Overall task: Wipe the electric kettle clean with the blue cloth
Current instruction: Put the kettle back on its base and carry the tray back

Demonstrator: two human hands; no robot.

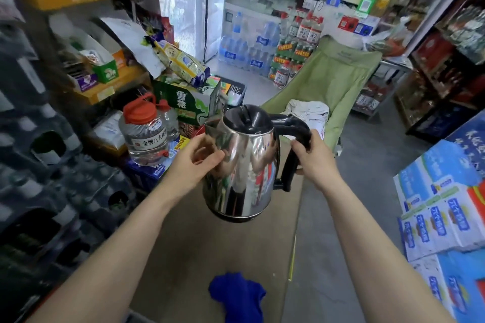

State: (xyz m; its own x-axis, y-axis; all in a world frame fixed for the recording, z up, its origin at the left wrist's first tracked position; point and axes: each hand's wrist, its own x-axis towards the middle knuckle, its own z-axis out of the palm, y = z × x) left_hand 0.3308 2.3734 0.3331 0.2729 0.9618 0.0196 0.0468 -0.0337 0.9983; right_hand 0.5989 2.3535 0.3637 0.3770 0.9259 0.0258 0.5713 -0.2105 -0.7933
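Head view: kettle [244, 165], steel body with black lid, is held in the air at centre frame, tilted slightly. Its black handle [296, 134], at 3 o'clock of the body, is gripped by the closed right hand [313, 156]. The left hand [195, 158] is laid against the body at 9 o'clock, fingers curled and touching the steel. The cloth [237, 296], blue and crumpled, lies at 6 o'clock, well below, on brown cardboard [183, 244]. A water jug [144, 131] with red cap is seen at 10 o'clock.

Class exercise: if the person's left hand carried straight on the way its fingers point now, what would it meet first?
The left hand points right, fingertips at the shiny side of the kettle. It would meet that steel body first; contact may already exist, though depth is unclear.
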